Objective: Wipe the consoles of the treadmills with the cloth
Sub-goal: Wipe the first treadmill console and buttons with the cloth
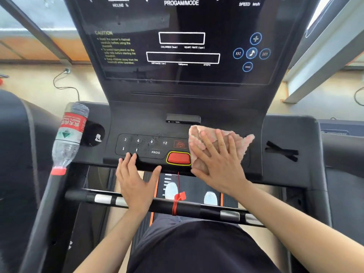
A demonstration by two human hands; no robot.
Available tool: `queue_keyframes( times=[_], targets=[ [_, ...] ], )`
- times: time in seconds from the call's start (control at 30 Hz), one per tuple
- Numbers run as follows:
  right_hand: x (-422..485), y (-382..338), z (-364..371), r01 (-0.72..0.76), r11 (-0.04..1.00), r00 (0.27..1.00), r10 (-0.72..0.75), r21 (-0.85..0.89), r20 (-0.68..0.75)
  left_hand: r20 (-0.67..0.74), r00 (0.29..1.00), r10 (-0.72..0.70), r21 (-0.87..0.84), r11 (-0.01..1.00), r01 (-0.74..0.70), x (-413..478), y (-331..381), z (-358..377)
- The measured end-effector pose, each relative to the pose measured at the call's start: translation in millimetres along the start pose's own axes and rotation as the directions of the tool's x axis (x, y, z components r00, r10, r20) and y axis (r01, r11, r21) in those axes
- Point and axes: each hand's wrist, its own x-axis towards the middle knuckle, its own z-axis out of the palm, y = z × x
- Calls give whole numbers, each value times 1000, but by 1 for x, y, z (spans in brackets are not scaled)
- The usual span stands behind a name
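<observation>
Right hand [214, 164] presses cloth [220, 142] flat, fingers spread; left hand [136, 180] open, fingertips touching console [285, 134].

Bright daylight fills the room. The shiny black screen [183, 46] shows pale reflections. The yellow warning words [118, 49] look blurry. Straight lines bend near the picture's edges.

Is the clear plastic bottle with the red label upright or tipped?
Tipped: the bottle lies slanted beside the round black cup holder, red cap nearest the camera.
</observation>
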Motion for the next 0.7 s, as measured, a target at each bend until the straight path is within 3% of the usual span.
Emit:
queue_keyframes(
  times=[0.17,0.53,0.7],
  targets=[
    [31,-31,2,155,988,988,-156,12,4,-2,1000,-9,0,1000,9,2,-5,-6],
    [83,-83,7,270,962,963,-270,32,2,47,994,99,-113,989,-93,5,-23,-19],
    [105,-111,10,327,945,945,-327,12,-20,-58,998,-16,-167,986,6,17,-42,-31]
  ],
)
